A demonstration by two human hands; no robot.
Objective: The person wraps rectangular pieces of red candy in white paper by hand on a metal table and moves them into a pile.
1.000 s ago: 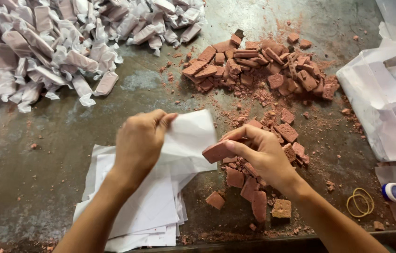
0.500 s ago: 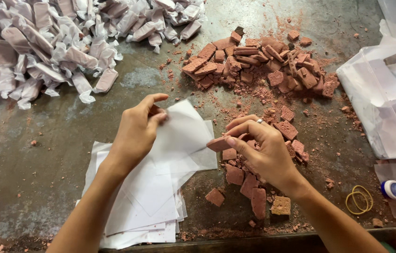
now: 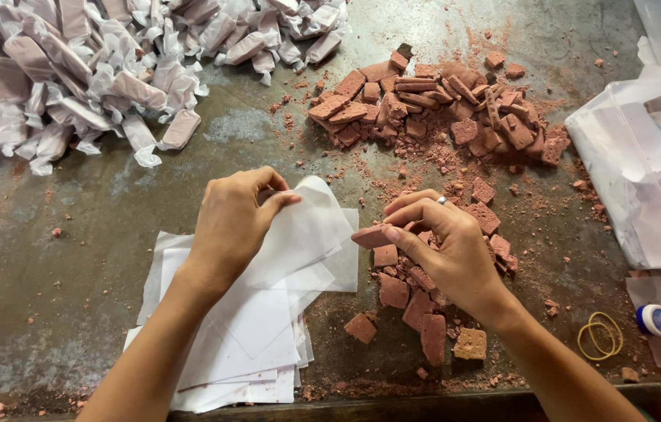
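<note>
My left hand (image 3: 235, 223) pinches the top sheet of a stack of white paper squares (image 3: 252, 328) and lifts its corner. My right hand (image 3: 444, 246) holds a reddish-brown block (image 3: 369, 235) between thumb and fingers, right beside the lifted sheet's edge. Under and around my right hand lie several more loose reddish-brown blocks (image 3: 412, 293). A bigger heap of the same blocks (image 3: 432, 101) sits farther back, with crumbs scattered about it.
A large pile of paper-wrapped pieces (image 3: 88, 70) fills the far left. White plastic bags (image 3: 651, 156) lie at the right. A yellow rubber band (image 3: 600, 334) and a small blue-and-white cap (image 3: 656, 320) rest near the front right. The table's front edge (image 3: 424, 402) is close.
My left hand has lowered the sheet toward the stack and shifted right. My right hand with the block has stayed almost in place, now closer to the sheet.
</note>
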